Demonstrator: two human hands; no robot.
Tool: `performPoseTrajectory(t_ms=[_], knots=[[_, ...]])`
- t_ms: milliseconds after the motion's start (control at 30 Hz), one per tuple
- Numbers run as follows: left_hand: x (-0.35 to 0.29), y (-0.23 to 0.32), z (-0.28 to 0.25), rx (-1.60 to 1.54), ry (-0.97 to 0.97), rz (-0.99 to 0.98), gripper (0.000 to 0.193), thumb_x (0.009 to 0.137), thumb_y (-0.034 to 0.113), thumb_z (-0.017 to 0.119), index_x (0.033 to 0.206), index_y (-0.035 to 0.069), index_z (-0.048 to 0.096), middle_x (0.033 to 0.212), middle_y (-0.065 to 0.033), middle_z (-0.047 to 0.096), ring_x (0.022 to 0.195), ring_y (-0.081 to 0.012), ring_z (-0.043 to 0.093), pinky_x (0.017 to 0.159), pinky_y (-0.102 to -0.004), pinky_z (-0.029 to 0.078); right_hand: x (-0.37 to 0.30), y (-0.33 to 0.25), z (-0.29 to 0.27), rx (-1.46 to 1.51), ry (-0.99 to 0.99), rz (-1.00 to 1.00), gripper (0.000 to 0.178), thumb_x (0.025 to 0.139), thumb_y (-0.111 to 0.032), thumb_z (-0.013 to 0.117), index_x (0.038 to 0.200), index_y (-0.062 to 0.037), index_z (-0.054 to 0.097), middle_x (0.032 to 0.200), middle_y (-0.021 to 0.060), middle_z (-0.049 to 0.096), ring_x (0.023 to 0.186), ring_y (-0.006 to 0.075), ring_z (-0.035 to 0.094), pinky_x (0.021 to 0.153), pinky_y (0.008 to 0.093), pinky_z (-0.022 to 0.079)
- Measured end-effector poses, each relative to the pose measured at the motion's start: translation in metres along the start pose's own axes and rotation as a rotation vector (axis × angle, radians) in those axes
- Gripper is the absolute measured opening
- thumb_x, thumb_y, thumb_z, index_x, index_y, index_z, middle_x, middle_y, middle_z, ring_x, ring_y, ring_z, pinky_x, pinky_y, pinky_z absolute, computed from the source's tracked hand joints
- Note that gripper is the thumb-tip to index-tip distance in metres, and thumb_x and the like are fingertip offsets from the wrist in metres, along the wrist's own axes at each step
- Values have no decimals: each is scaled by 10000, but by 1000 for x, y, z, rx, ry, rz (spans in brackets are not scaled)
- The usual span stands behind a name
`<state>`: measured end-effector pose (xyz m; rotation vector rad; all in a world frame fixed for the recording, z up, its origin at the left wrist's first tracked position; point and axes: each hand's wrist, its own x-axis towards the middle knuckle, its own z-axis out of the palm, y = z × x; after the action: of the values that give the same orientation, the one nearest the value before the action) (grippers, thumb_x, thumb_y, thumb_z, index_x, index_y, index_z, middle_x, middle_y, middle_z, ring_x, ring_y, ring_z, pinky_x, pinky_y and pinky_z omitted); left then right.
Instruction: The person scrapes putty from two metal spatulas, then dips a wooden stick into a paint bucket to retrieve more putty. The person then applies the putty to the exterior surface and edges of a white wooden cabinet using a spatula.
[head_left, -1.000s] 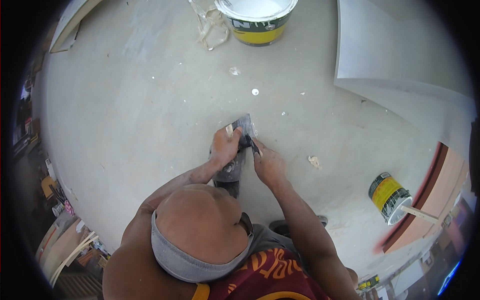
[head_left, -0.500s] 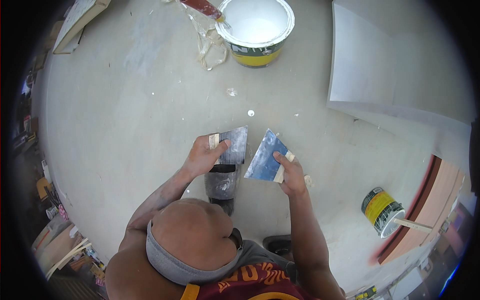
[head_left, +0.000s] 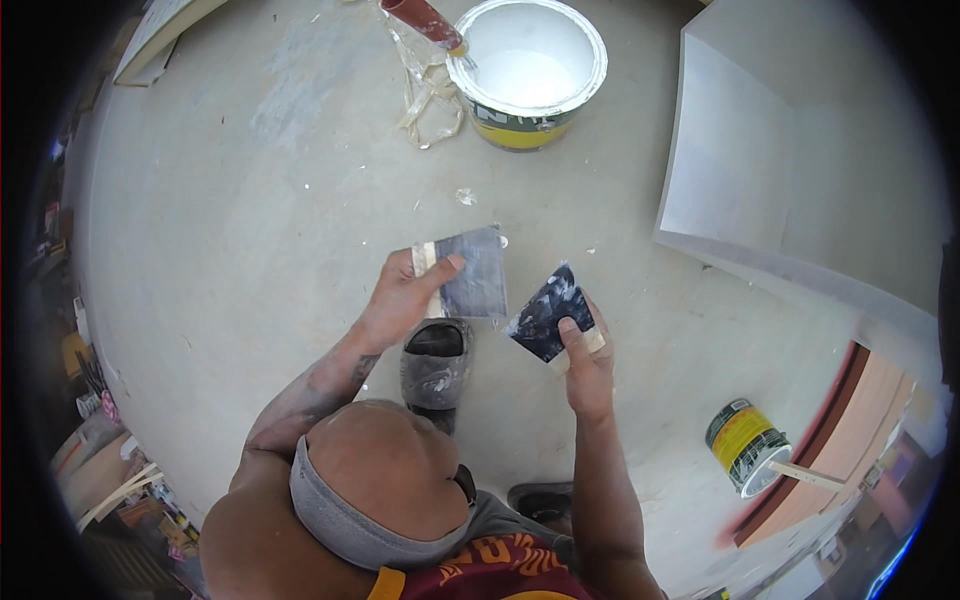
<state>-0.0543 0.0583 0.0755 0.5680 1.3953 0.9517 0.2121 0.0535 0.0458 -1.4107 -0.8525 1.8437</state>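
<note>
My left hand (head_left: 407, 285) is closed round the pale edge of a flat grey putty knife (head_left: 475, 275), thumb pressed on its smeared blade. A second putty knife (head_left: 549, 316), dark with white smears, is gripped in my right hand (head_left: 587, 362), the thumb lying across its face. The two blades face each other a short gap apart, above the floor. Beyond them stands a large open bucket (head_left: 530, 75) of white paste. A tool with a reddish-brown handle (head_left: 425, 22) rests at the bucket's left rim.
Crumpled clear plastic (head_left: 432, 105) lies beside the bucket. A white box-like panel piece (head_left: 735, 130) stands at the right. Nearer, a smaller tipped bucket (head_left: 745, 445) has a wooden stick (head_left: 808, 475) across it, by a reddish-brown board (head_left: 835, 440). My slippered foot (head_left: 436, 370) is below the left blade.
The right putty knife has turned in my hand and now looks darker and narrower. My left hand's blade has moved slightly forward and right.
</note>
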Motion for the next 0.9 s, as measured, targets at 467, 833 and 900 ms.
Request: performPoseTrajectory(t_ms=[467,833,900], knots=[[-8,-3,34,21,-134,4,238,1018,94,548,1178,-36,666,1058,-30,700,944,-93,630,839,-280,525,-26,-13,39,-169,12,-149,535,994,-56,564,1473,88,375,1302,105,596,1167,139,554,1026,292,426],[-15,0,33,165,-89,93,198,965,141,637,1035,-43,664,842,-22,683,754,-73,581,681,-284,512,-33,6,39,-204,78,-67,517,983,-43,556,1455,98,399,1255,118,631,1132,151,585,1000,288,449],[-15,3,33,264,-147,40,202,950,151,648,1028,-35,666,801,-42,678,725,-81,576,653,-305,508,-35,3,36,-236,50,-45,511,974,-24,551,1450,98,410,1251,116,634,1130,149,587,996,286,452]])
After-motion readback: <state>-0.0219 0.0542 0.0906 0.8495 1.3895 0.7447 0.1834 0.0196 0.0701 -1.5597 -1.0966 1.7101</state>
